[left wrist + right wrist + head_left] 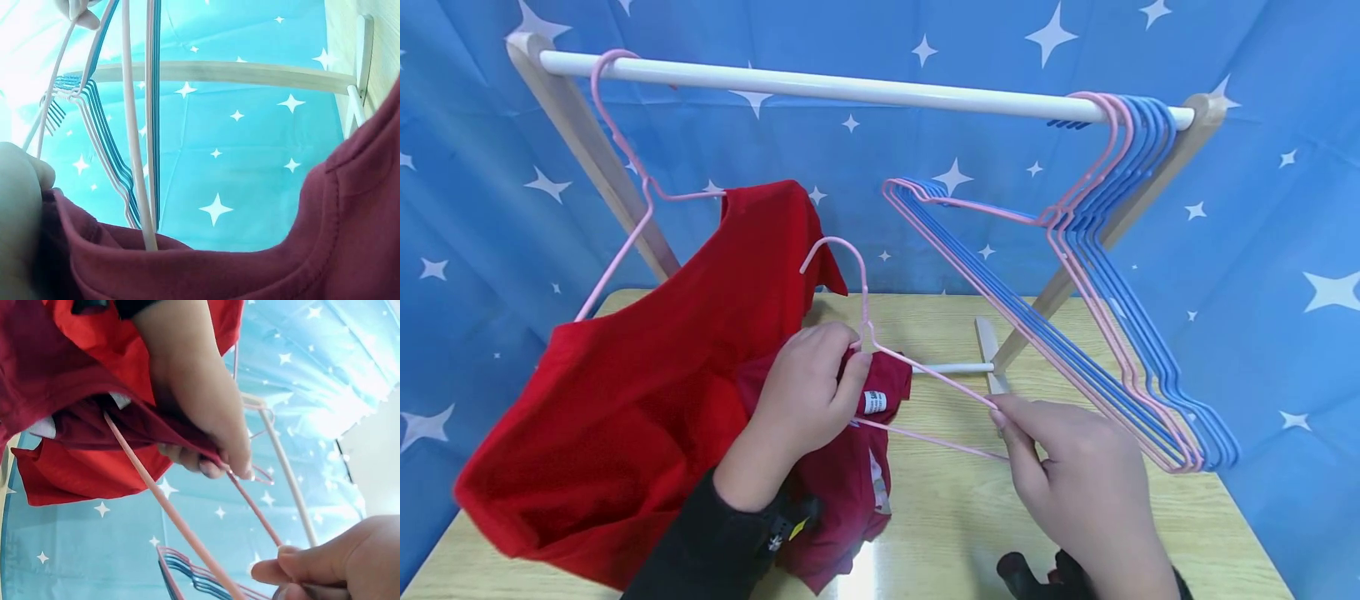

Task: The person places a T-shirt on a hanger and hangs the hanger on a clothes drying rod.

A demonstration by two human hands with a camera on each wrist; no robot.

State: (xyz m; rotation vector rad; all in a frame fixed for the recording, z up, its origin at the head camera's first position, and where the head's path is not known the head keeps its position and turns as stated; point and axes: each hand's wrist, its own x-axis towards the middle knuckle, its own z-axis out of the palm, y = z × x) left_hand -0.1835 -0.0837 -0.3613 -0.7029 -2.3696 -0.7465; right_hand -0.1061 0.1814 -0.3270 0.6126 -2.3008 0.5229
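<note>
My left hand (805, 392) pinches the neckline of a dark red shirt (842, 492), close to the neck of a pink hanger (934, 377). A white label shows inside the shirt's collar. With thumb and fingers, my right hand (1078, 471) grips the hanger's right shoulder, which is outside the shirt. The hanger's left side runs into the neck opening, where cloth hides its end; the lower bar (169, 506) also enters there in the right wrist view. The left wrist view shows the shirt's neckline (206, 262) stretched below the bar.
A bright red garment (692, 367) hangs on another pink hanger (617, 125) at the left of a white rail (850, 87). Several pink and blue hangers (1093, 233) hang bunched at its right end. A wooden table (940, 533) lies below, a starry blue curtain (880, 150) behind.
</note>
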